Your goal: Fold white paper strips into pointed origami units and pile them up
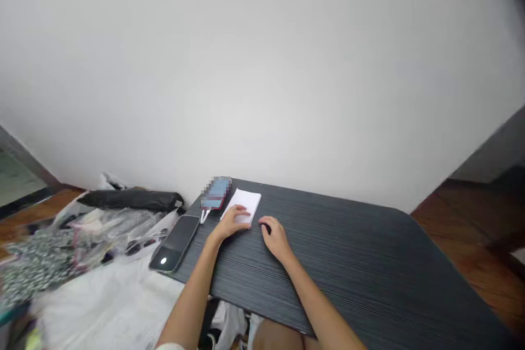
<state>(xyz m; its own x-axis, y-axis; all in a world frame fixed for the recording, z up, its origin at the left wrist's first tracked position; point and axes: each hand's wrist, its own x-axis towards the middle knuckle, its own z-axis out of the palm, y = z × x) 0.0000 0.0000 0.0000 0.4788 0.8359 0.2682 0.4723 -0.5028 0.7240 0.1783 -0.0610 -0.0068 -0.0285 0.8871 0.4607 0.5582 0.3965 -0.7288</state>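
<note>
A small stack of white paper lies on the dark table toward its left end. My left hand rests over the near part of the paper, its thumb and fingers apart, the thumb along the near edge. Just right of the paper's near corner, my right hand sits on the tabletop with curved fingers and a gap between thumb and forefinger. Nothing shows in it. Left of my left arm lies a black phone, screen up. Behind the paper is another device with a pixelated, bluish screen.
The dark wood-grain table stands against a white wall. A white cable or strip lies between the two devices. Left of the table are plastic bags, a long black bundle and white cloth.
</note>
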